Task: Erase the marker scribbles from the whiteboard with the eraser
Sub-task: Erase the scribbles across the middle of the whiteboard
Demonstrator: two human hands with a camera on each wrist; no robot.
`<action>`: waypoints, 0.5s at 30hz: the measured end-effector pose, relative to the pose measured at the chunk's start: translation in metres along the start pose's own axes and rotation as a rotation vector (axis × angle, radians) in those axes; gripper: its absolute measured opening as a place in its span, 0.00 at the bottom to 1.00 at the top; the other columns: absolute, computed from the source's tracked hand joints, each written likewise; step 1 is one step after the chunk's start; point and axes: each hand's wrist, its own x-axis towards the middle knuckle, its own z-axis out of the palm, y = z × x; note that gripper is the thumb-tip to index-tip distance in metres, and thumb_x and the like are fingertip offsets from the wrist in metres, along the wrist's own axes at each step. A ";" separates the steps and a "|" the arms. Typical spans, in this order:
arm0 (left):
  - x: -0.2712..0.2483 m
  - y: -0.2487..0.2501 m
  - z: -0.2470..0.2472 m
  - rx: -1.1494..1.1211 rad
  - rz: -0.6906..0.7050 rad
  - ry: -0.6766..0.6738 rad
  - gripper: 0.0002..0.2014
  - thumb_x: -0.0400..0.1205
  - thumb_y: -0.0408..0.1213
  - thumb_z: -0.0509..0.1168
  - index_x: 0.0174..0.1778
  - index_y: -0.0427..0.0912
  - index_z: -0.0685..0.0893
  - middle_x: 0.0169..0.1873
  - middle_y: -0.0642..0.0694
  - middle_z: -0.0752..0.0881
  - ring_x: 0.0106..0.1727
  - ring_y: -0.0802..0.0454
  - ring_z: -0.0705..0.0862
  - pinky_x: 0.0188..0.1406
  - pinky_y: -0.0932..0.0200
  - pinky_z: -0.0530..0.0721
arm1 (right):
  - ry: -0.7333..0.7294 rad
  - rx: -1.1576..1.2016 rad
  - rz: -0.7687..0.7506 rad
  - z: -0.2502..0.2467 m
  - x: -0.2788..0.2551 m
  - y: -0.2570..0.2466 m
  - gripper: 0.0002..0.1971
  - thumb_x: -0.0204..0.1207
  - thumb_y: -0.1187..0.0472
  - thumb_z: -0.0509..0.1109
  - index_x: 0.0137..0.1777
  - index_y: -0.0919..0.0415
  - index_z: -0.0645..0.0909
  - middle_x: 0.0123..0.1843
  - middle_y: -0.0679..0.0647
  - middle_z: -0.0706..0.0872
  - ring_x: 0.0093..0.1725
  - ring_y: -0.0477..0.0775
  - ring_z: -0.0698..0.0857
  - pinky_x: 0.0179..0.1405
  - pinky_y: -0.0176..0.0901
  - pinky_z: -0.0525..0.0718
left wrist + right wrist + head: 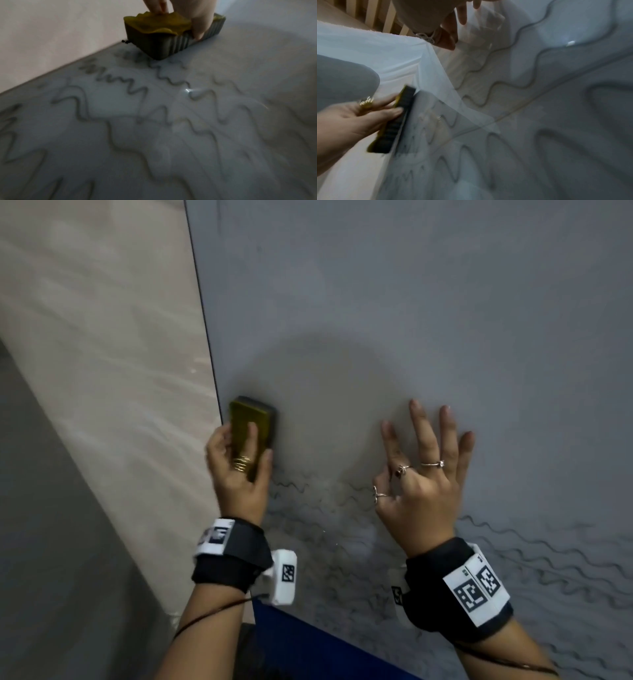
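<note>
A grey whiteboard point(411, 320) fills most of the head view. My left hand point(239, 470) grips a yellow-backed eraser point(251, 426) and presses its dark felt against the board beside the left edge. In the left wrist view the eraser point(164, 35) sits just above wavy marker scribbles point(137, 94). The eraser point(393, 121) also shows edge-on in the right wrist view. My right hand point(424, 467) lies flat on the board with fingers spread, holding nothing. Scribbles point(548, 559) cover the lower part of the board; those below the eraser look smeared.
A beige wall point(102, 337) runs left of the board's left edge point(209, 337). A blue surface point(308, 648) shows under the board's lower edge. Wooden slats point(373, 16) appear at the top left of the right wrist view.
</note>
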 end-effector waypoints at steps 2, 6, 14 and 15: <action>-0.004 0.005 0.009 -0.043 0.014 -0.070 0.27 0.78 0.41 0.70 0.71 0.46 0.70 0.65 0.35 0.71 0.64 0.40 0.80 0.60 0.39 0.81 | 0.030 0.014 0.022 0.001 0.001 -0.005 0.24 0.65 0.66 0.66 0.63 0.59 0.85 0.72 0.63 0.75 0.75 0.72 0.64 0.76 0.69 0.54; 0.000 -0.008 0.002 -0.060 -0.058 -0.038 0.28 0.76 0.39 0.72 0.70 0.49 0.68 0.65 0.35 0.72 0.63 0.42 0.81 0.59 0.40 0.83 | 0.047 0.005 0.030 0.002 0.001 -0.008 0.24 0.64 0.67 0.67 0.62 0.58 0.85 0.72 0.63 0.76 0.75 0.72 0.64 0.76 0.68 0.54; 0.000 -0.032 -0.014 0.179 -0.174 0.062 0.21 0.76 0.31 0.71 0.66 0.34 0.80 0.68 0.39 0.70 0.57 0.48 0.78 0.57 0.64 0.79 | 0.003 0.003 0.063 0.009 0.001 -0.011 0.26 0.66 0.65 0.68 0.67 0.59 0.82 0.75 0.62 0.72 0.78 0.71 0.62 0.76 0.70 0.54; -0.004 -0.034 -0.016 0.185 -0.194 0.062 0.21 0.75 0.30 0.72 0.65 0.32 0.81 0.66 0.39 0.71 0.56 0.48 0.79 0.55 0.68 0.78 | 0.001 0.001 0.067 0.010 -0.001 -0.011 0.26 0.66 0.65 0.68 0.67 0.59 0.82 0.75 0.62 0.71 0.78 0.71 0.61 0.76 0.70 0.54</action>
